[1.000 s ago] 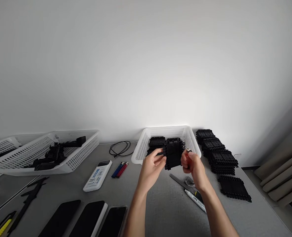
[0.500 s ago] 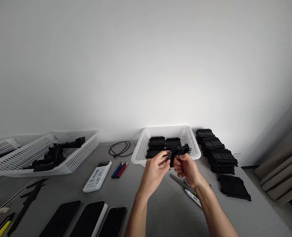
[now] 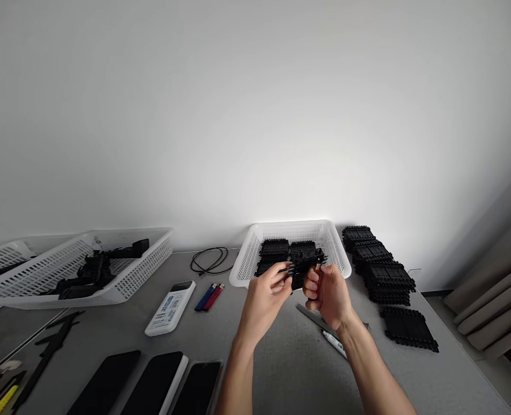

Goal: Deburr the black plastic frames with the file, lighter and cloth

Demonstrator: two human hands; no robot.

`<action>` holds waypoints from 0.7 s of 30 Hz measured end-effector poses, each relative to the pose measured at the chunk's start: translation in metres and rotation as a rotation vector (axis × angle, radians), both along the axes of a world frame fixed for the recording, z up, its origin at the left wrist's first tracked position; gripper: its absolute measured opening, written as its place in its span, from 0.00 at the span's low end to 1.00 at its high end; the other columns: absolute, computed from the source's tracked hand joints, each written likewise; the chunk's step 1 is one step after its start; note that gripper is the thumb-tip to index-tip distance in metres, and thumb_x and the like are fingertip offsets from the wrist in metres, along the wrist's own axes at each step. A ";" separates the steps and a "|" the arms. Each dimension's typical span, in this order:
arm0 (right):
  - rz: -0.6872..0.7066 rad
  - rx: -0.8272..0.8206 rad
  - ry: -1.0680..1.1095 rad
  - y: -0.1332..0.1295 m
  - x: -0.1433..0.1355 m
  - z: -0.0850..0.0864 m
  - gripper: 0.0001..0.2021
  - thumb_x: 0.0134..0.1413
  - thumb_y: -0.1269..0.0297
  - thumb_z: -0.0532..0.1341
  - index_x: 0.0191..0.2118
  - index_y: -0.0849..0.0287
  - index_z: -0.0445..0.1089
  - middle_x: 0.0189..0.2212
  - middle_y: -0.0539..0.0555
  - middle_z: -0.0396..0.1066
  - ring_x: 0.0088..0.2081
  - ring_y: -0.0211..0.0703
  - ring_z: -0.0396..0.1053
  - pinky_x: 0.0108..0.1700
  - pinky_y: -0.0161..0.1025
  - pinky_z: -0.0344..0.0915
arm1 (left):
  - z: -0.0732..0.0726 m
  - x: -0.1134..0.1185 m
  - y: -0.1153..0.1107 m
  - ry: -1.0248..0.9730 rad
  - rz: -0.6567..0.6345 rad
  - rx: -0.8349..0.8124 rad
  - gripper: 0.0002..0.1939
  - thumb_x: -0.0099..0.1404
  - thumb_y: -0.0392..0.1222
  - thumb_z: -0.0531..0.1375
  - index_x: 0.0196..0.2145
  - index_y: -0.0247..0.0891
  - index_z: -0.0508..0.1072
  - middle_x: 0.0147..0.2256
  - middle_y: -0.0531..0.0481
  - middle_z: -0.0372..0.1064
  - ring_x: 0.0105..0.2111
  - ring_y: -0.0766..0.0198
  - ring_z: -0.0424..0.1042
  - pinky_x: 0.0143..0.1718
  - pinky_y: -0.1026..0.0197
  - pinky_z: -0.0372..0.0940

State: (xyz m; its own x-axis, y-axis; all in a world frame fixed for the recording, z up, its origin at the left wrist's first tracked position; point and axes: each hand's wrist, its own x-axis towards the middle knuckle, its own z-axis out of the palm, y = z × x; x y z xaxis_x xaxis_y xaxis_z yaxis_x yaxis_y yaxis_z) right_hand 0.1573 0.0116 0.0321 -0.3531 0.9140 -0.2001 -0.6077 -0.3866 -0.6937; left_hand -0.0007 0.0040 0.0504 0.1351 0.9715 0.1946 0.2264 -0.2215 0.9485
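Observation:
A black plastic panel with toothed edges is held up over the front rim of the white basket. My left hand pinches its left end between thumb and fingers. At the panel's right end my right hand is closed, thumb upward, around a small thing with a brownish-orange part showing; its kind is hidden by the fingers. Similar black panels lie inside the basket. Below my right hand, a flat grey metal strip and a white marker pen rest on the grey table.
Stacked black panels stand on the right, with a single panel before them. To the left are two lighters, a white power bank, a black cable, phones, calipers and another basket with black parts.
The panel has tilted, showing more of its flat face. My right hand has turned its thumb upward, baring the brownish-orange part. My left hand keeps its pinch, shifted slightly left.

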 end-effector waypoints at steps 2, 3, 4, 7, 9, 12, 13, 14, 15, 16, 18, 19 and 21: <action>-0.001 0.015 -0.041 0.000 -0.002 -0.001 0.15 0.39 0.51 0.56 0.25 0.54 0.51 0.20 0.42 0.44 0.22 0.33 0.39 0.22 0.31 0.34 | 0.000 0.001 0.000 0.000 0.001 0.004 0.16 0.62 0.46 0.61 0.47 0.40 0.75 0.41 0.45 0.79 0.47 0.50 0.77 0.50 0.51 0.72; 0.006 0.026 -0.075 0.000 -0.003 -0.001 0.15 0.39 0.50 0.56 0.25 0.54 0.51 0.21 0.42 0.44 0.22 0.33 0.39 0.22 0.31 0.34 | 0.001 0.002 0.000 -0.002 -0.003 0.008 0.16 0.62 0.45 0.61 0.47 0.41 0.75 0.41 0.45 0.79 0.47 0.50 0.77 0.50 0.51 0.72; 0.017 0.039 -0.114 -0.001 -0.004 -0.002 0.15 0.39 0.50 0.56 0.25 0.54 0.51 0.21 0.43 0.44 0.22 0.34 0.39 0.22 0.31 0.34 | 0.001 0.002 0.000 -0.003 -0.010 0.011 0.16 0.61 0.44 0.61 0.47 0.41 0.76 0.41 0.46 0.79 0.48 0.50 0.77 0.50 0.51 0.72; 0.052 0.102 -0.234 -0.003 -0.007 -0.003 0.15 0.41 0.49 0.56 0.25 0.55 0.53 0.22 0.43 0.44 0.23 0.34 0.40 0.22 0.32 0.36 | 0.001 0.004 0.000 0.004 -0.040 0.011 0.16 0.62 0.43 0.60 0.47 0.41 0.75 0.41 0.46 0.79 0.47 0.51 0.77 0.49 0.52 0.72; 0.060 0.173 -0.294 -0.007 -0.005 -0.002 0.16 0.46 0.47 0.56 0.27 0.55 0.55 0.23 0.44 0.46 0.24 0.35 0.42 0.23 0.32 0.38 | 0.001 0.004 0.000 0.009 -0.049 0.002 0.16 0.63 0.44 0.60 0.48 0.41 0.75 0.42 0.45 0.79 0.46 0.51 0.78 0.49 0.52 0.72; 0.035 0.289 -0.338 -0.010 0.010 0.001 0.21 0.52 0.41 0.56 0.29 0.56 0.58 0.25 0.46 0.49 0.26 0.35 0.45 0.24 0.32 0.41 | 0.000 0.002 0.001 0.002 0.006 -0.006 0.18 0.64 0.47 0.60 0.49 0.38 0.73 0.44 0.42 0.78 0.46 0.51 0.77 0.50 0.52 0.71; 0.012 0.311 -0.341 -0.011 0.017 0.001 0.22 0.53 0.39 0.56 0.29 0.56 0.58 0.25 0.46 0.49 0.26 0.35 0.45 0.24 0.32 0.40 | -0.001 0.001 0.001 -0.005 0.041 -0.003 0.19 0.64 0.48 0.60 0.49 0.38 0.72 0.44 0.41 0.77 0.47 0.49 0.77 0.50 0.52 0.71; -0.025 0.319 -0.345 -0.010 0.025 0.001 0.23 0.53 0.38 0.56 0.28 0.56 0.57 0.25 0.46 0.49 0.26 0.35 0.45 0.24 0.32 0.40 | -0.001 0.000 0.001 -0.013 0.075 0.002 0.19 0.63 0.50 0.60 0.49 0.38 0.72 0.44 0.40 0.77 0.48 0.48 0.76 0.49 0.51 0.71; -0.076 0.316 -0.358 -0.008 0.033 0.001 0.24 0.53 0.37 0.57 0.28 0.56 0.57 0.24 0.45 0.49 0.25 0.35 0.45 0.23 0.32 0.39 | -0.002 -0.001 0.002 -0.023 0.105 0.009 0.20 0.63 0.51 0.60 0.49 0.38 0.71 0.43 0.40 0.77 0.48 0.47 0.76 0.49 0.51 0.71; -0.143 0.305 -0.389 -0.005 0.039 0.000 0.24 0.52 0.38 0.59 0.27 0.55 0.56 0.24 0.45 0.49 0.24 0.35 0.45 0.23 0.32 0.39 | -0.003 -0.002 0.003 -0.033 0.128 0.017 0.21 0.63 0.52 0.60 0.49 0.38 0.71 0.41 0.40 0.77 0.47 0.47 0.76 0.47 0.51 0.71; -0.281 0.279 -0.485 0.001 0.048 -0.003 0.24 0.51 0.39 0.62 0.26 0.55 0.56 0.23 0.45 0.52 0.24 0.34 0.47 0.21 0.31 0.42 | -0.005 -0.003 0.005 -0.064 0.144 0.034 0.22 0.63 0.54 0.60 0.49 0.39 0.70 0.37 0.44 0.77 0.43 0.49 0.77 0.45 0.52 0.71; -0.318 0.259 -0.525 0.005 0.050 -0.005 0.24 0.50 0.40 0.63 0.27 0.56 0.58 0.22 0.46 0.55 0.23 0.35 0.50 0.20 0.31 0.44 | -0.007 -0.004 0.007 -0.087 0.136 0.043 0.22 0.63 0.55 0.60 0.49 0.39 0.69 0.34 0.47 0.76 0.40 0.51 0.78 0.44 0.52 0.72; -0.266 0.207 -0.521 0.010 0.049 -0.007 0.23 0.48 0.41 0.64 0.28 0.56 0.60 0.23 0.48 0.61 0.24 0.37 0.58 0.19 0.31 0.50 | -0.009 -0.004 0.009 -0.143 0.089 0.060 0.21 0.63 0.56 0.60 0.46 0.39 0.69 0.31 0.50 0.74 0.37 0.54 0.77 0.44 0.54 0.72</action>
State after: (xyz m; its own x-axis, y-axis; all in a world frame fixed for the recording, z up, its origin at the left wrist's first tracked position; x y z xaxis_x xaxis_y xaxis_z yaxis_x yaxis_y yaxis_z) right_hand 0.2058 0.0216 0.0248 -0.0117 0.9955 -0.0937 -0.2261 -0.0939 -0.9696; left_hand -0.0046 0.0134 0.0410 0.0158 0.9644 0.2639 0.1114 -0.2640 0.9581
